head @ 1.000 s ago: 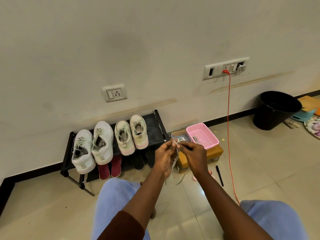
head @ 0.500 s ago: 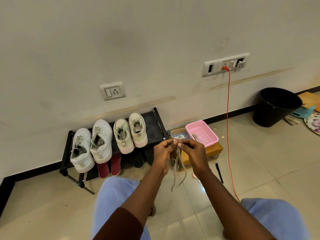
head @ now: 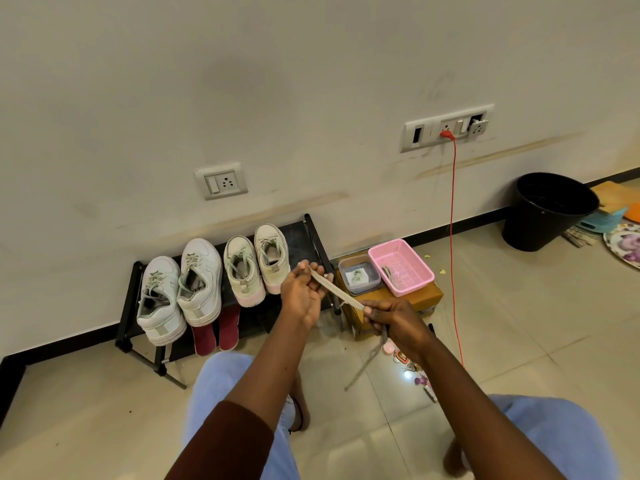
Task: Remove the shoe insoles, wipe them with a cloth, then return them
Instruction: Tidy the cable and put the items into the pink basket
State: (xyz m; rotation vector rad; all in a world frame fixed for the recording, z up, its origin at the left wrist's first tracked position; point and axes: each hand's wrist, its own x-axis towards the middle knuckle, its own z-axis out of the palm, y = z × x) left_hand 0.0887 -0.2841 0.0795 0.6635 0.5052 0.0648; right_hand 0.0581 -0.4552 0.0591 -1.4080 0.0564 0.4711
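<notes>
Against the pale wall, four shoes [head: 214, 285] sit on the black rack [head: 311, 237], two red insoles [head: 216, 329] below. Hands that were together have moved apart: left hand [head: 303, 294] and right hand [head: 394, 318] each pinch a taut shoelace [head: 337, 292].

Four sneakers [head: 202, 282] stand in a row on the top of one black shoe rack [head: 313, 237]. Two red insoles [head: 216, 329] lean at its front edge. One lace [head: 337, 292] is stretched between two hands [head: 303, 292]. One pink basket [head: 401, 265] and one small clear box [head: 358, 273] sit on one cardboard box [head: 426, 296]. Two socket plates [head: 221, 180] are on the wall, with one orange cord [head: 453, 202]. One black bin [head: 549, 209] stands on the floor; the small clutter beside it is perhaps four items.
</notes>
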